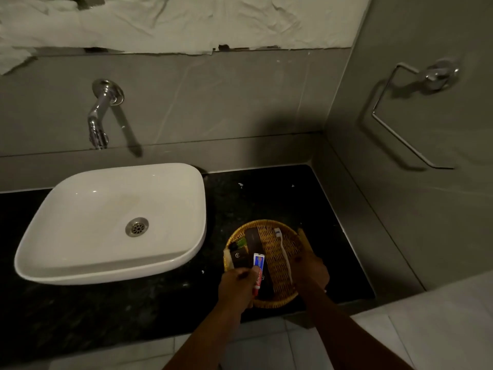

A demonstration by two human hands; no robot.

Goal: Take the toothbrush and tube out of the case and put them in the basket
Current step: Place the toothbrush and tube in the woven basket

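Observation:
A round wicker basket [277,231] sits on the black counter near its front edge. My left hand [237,284] grips a small red, white and blue toothpaste tube [258,265] over the basket's left side. My right hand [310,272] holds the lower handle of a white toothbrush [282,249], whose blue-and-white head points to the basket's far rim. A dark brown case [253,240] lies inside the basket, next to small dark and green items at its left rim.
A white basin [106,225] with a metal drain stands to the left of the basket. A chrome tap [100,116] juts from the wall above it. A chrome towel ring [410,113] hangs on the right wall. The black counter [266,193] extends behind the basket.

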